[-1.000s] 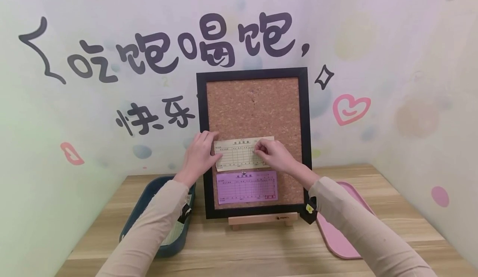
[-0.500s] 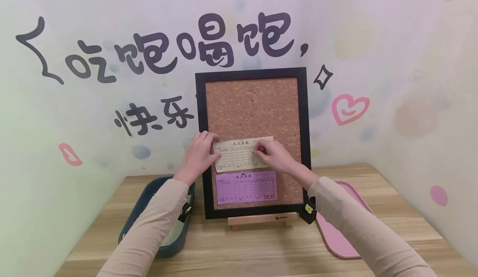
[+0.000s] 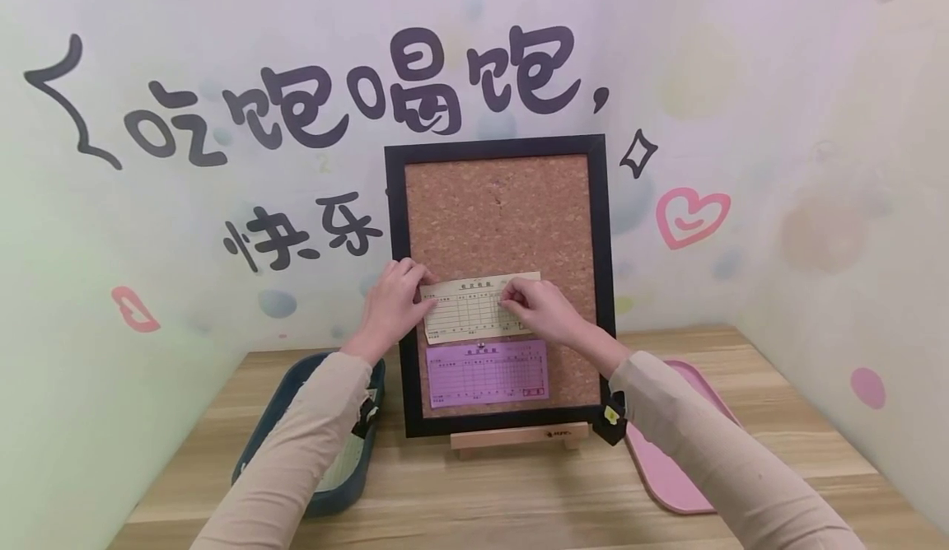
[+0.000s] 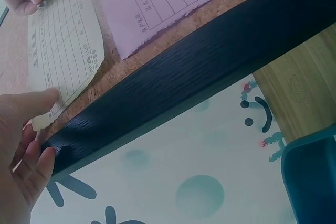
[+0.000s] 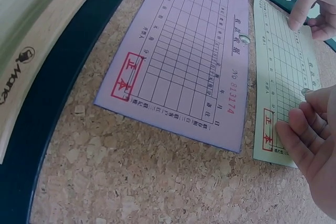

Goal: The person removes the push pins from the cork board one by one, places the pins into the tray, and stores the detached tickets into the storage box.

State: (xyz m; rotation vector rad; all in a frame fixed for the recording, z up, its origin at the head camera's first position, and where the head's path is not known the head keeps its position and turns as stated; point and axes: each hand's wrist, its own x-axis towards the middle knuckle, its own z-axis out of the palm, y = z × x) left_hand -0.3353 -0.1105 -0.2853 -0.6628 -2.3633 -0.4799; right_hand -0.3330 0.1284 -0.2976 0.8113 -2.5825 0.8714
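A framed corkboard (image 3: 504,221) stands upright on a small wooden easel (image 3: 519,436). On its lower part, a pale yellow receipt slip (image 3: 460,319) lies just above a purple receipt slip (image 3: 485,377). My left hand (image 3: 396,303) holds the yellow slip's left end, thumb (image 4: 37,103) on its face and fingers (image 4: 39,169) at the black frame. My right hand (image 3: 544,309) pinches a small shiny thumbtack (image 5: 305,92) at the yellow slip's upper right part; its point is hidden. Another thumbtack (image 5: 244,39) sits at the purple slip's top edge.
A dark blue tray (image 3: 348,496) with papers inside lies left of the board, partly behind my left sleeve. A pink tray (image 3: 667,484) lies at the right, under my right forearm. The wooden table (image 3: 519,501) meets a decorated wall behind.
Both hands keep their places on the yellow slip, the right still pinching the thumbtack. The whole head view has shifted slightly, so the scene sits a little further left.
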